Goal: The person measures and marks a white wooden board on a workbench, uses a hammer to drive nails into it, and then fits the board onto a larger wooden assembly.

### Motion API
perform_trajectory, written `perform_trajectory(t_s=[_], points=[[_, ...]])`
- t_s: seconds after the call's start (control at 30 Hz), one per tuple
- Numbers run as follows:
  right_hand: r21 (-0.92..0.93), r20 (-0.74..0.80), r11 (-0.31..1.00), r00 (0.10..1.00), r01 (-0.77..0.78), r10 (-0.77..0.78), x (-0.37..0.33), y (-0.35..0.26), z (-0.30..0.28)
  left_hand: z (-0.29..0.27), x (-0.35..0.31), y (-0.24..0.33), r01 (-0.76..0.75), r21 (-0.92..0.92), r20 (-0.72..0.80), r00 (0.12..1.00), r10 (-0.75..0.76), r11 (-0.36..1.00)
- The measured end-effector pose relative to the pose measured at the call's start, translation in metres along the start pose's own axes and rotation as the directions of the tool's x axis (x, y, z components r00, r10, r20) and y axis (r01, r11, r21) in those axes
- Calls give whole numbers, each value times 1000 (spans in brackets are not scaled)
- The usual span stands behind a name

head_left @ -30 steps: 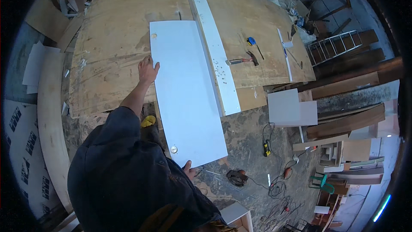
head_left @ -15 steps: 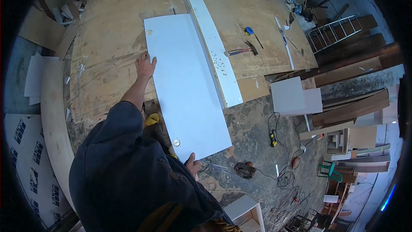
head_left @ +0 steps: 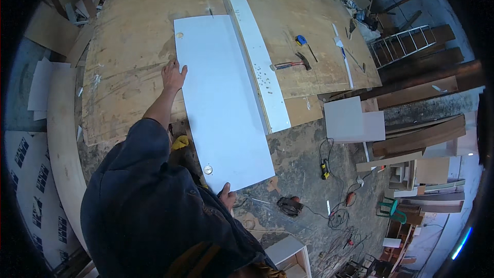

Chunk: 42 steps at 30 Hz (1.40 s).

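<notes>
In the head view, the right hand (head_left: 227, 197) at lower centre clasps a white panel's (head_left: 226, 108) near edge, thumb on top, the panel slanting up mid-frame onto a plywood worktop (head_left: 128, 31), the left hand (head_left: 174, 75) loosely open against its left edge, a claw hammer (head_left: 293, 64) lying upper right.

One held panel (head_left: 224, 98) — one hammer (head_left: 292, 65)

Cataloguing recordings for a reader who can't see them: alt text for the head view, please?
A person's left hand touches the left edge of a white panel overhanging a wooden worktable, and the right hand its near end. Beside the panel runs a white strip; further right lie a hammer and a blue tape measure.
</notes>
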State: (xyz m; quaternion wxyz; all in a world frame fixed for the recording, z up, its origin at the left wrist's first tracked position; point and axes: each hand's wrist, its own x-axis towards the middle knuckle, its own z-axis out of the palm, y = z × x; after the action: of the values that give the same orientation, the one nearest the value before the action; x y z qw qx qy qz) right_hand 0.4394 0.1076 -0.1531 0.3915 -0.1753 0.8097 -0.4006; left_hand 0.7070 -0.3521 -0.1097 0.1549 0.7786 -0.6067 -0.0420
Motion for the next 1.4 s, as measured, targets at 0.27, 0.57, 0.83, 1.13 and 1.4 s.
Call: perform_trajectory(t_s=[0.27, 0.57, 0.83, 1.13, 1.4], points=[[-106, 49, 991, 995, -86, 92, -9, -45, -1, 2, 10, 0, 19, -65, 4, 1000, -19, 998], [-48, 134, 997, 989, -63, 68, 15, -37, 20, 13, 42, -4, -11, -55, -55, 998, 8, 998], [-282, 65, 959, 998, 8, 11, 16, -69, 42, 13, 72, -10, 7, -25, -29, 1000, -8, 1000], [-440, 153, 895, 988, 73, -6, 26, -104, 54, 19, 105, -19, -35, 21, -58, 998, 37, 999], [-488, 210, 844, 969, 222, -134, 19, -115, 44, 23, 104, -18, -25, 38, -37, 999, 26, 999]])
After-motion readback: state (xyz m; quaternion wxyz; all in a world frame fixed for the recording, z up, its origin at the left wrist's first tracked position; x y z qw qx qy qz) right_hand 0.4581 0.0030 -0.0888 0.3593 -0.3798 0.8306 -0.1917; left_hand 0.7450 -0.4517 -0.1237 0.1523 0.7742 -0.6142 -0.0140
